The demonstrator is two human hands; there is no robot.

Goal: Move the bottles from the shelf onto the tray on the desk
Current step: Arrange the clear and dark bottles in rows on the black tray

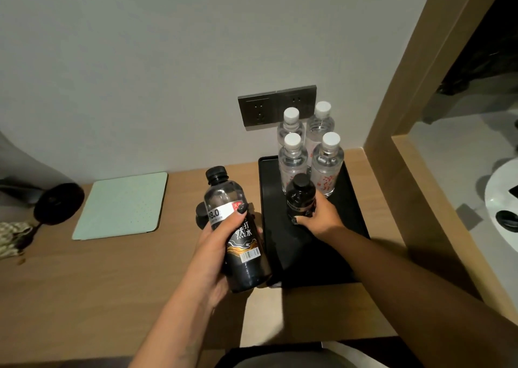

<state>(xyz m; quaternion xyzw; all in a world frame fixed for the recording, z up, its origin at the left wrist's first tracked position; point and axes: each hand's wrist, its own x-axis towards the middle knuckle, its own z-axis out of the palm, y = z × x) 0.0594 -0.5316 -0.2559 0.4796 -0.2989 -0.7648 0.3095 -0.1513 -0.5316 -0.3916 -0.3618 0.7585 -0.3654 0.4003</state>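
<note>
My left hand [214, 258] grips a black-labelled bottle [224, 196] with a black cap, tilted, just left of the black tray [283, 258] on the wooden desk [126, 289]. A second dark cap [200, 213] peeks out behind that bottle; whether the same hand holds it cannot be told. My right hand [322, 217] wraps round a smaller black bottle [300, 196] standing upright on the tray's middle. Several clear bottles with white caps [327, 165] stand at the tray's back, right behind it.
A pale green pad [123, 205] lies on the desk to the left, next to a dark round object [59, 203] and patterned cloth [11, 238]. Wall sockets [260, 112] sit behind the bottles. A wooden frame [400, 132] rises at the right.
</note>
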